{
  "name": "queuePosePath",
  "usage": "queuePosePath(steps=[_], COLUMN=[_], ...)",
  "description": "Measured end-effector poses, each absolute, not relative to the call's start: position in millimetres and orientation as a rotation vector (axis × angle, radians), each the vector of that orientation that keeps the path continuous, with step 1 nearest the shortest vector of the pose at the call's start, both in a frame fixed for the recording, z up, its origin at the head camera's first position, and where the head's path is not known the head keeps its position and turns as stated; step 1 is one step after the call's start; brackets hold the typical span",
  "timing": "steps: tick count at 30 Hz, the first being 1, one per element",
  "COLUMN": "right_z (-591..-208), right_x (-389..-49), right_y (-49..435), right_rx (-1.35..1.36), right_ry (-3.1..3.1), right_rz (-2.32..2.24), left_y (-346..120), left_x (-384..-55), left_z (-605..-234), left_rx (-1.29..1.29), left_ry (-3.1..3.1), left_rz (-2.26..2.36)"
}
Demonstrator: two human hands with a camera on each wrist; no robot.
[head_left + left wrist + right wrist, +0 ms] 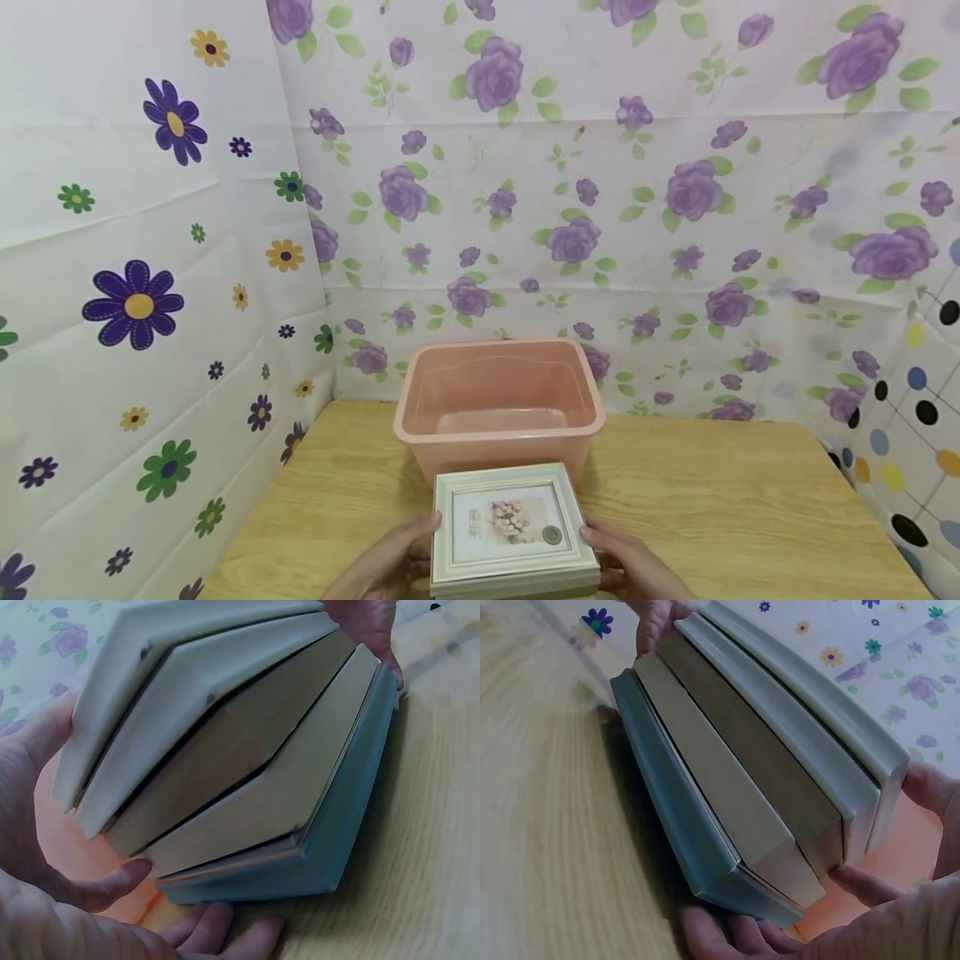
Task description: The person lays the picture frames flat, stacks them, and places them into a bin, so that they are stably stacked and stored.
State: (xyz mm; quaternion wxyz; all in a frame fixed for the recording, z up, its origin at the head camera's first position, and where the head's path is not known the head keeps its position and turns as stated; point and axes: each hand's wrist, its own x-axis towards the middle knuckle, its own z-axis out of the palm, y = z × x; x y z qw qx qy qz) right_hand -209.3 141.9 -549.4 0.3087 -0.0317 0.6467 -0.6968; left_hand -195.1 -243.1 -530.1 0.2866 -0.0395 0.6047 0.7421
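Observation:
Both hands hold a stack of several picture frames [504,533] between them at the front of the table. The top one is cream-white, with a printed flower insert under its pane. In the left wrist view, other pale frames and a brownish one [199,780] lie under it, with a blue-green frame [330,847] at the bottom. My left hand [393,554] grips the left side, thumb at the top frame's edge and fingers lower down. On the opposite side my right hand [633,562] grips likewise; in the right wrist view its fingertips [739,930] reach under the blue-green frame [679,795].
A pink plastic bin [495,454] stands just behind the stack, its top uncovered and its inside bare. It rests on a wood-grain table [712,500]. Flower-print sheets [525,208] hang behind and at the left; a dotted sheet [918,450] is at the right.

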Motion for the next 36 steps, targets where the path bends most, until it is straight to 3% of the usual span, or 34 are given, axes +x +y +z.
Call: queuePosePath(steps=[9, 15, 20, 36], right_z=[-538, -498, -463, -367], right_x=[-189, -174, -169, -211], right_y=[149, 155, 160, 138], right_rx=[-0.085, -0.112, -0.120, -0.343], right_ry=[1.760, 1.758, 1.670, 1.791], right_rz=[-1.839, -1.847, -1.884, -1.954], left_y=[-265, -248, -240, -236], left_x=[-198, -161, -150, -201], left_z=[-562, -483, -433, -346], left_rx=[0.056, 0.060, 0.020, 0.105], left_ry=[1.649, 1.751, 1.778, 2.063], left_rz=[1.876, 1.903, 1.934, 1.966])
